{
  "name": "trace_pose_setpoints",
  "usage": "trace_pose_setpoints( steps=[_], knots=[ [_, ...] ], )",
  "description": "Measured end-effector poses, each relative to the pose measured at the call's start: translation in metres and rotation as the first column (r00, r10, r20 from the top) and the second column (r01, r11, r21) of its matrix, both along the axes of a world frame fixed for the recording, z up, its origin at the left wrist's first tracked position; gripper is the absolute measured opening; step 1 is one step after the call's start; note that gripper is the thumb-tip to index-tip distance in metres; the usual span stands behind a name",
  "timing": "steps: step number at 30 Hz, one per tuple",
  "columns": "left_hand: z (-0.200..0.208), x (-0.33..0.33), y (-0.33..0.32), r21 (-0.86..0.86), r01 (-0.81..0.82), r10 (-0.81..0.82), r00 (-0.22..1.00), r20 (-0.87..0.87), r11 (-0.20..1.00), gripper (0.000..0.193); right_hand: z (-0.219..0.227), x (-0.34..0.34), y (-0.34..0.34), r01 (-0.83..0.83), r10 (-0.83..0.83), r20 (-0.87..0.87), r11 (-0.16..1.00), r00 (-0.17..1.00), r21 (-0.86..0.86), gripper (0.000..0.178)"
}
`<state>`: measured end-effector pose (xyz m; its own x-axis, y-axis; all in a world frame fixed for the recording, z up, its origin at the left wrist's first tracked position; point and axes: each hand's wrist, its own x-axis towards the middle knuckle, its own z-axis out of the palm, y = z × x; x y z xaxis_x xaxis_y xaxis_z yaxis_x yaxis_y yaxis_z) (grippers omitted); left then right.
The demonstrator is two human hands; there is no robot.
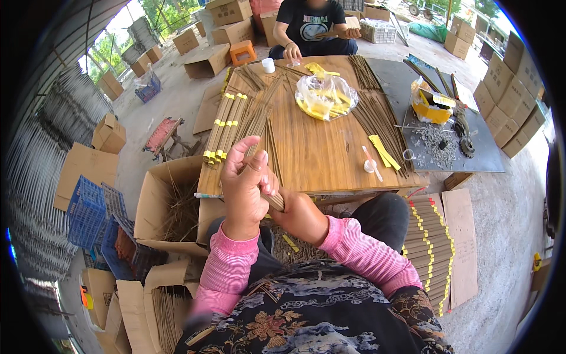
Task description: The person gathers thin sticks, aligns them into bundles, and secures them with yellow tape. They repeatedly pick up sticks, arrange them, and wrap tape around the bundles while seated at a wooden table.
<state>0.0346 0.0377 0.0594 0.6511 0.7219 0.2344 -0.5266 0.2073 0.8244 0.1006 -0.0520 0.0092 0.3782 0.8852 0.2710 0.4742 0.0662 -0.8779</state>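
Observation:
In front of my lap, my right hand point(300, 217) is closed round a bundle of thin brown incense sticks point(274, 201). My left hand point(243, 192) is raised beside it with the fingers curled, and its lower fingertips lie against the bundle. Its thumb and index finger stick up at the top. Most of the bundle's length is hidden by my hands. Just beyond, on the wooden table point(295, 156), lie rolled bundles with yellow bands point(223, 127) and loose brown sticks point(254, 121).
A clear bag of yellow strips point(325, 97), more yellow strips point(383, 152) and a small cup point(369, 167) stand on the table. Across it sits another person point(309, 26). Cardboard boxes point(156, 206) and blue crates point(88, 209) crowd my left; banded bundles point(427, 248) lie at right.

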Motion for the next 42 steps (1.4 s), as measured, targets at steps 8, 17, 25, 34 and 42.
trace_pose_setpoints(
  steps=[8,17,25,34,42],
  knots=[
    [0.005,-0.006,0.003,0.106,0.248,-0.254,0.966,0.047,0.963,0.045,-0.009,0.0,0.0,-0.259,0.293,-0.317,0.955,0.902,0.146,0.021],
    [0.012,-0.003,-0.028,0.055,0.041,-0.046,0.995,0.089,0.998,0.069,0.005,0.003,-0.009,-0.174,0.199,-0.245,0.978,0.949,0.119,0.019],
    [0.004,-0.005,-0.025,0.063,0.041,-0.043,0.999,0.033,0.997,0.065,0.003,-0.004,-0.007,0.013,-0.002,-0.054,0.979,0.999,0.204,0.021],
    [-0.007,-0.001,-0.044,0.196,-0.155,0.174,0.981,-0.084,0.968,0.036,-0.016,-0.004,-0.004,0.052,-0.077,0.083,0.961,0.994,0.272,0.025],
    [0.011,-0.012,-0.042,0.625,-0.173,0.302,0.947,-0.105,0.761,0.044,-0.001,0.0,-0.009,-0.305,0.324,0.022,0.865,0.946,0.398,0.048]
  ],
)
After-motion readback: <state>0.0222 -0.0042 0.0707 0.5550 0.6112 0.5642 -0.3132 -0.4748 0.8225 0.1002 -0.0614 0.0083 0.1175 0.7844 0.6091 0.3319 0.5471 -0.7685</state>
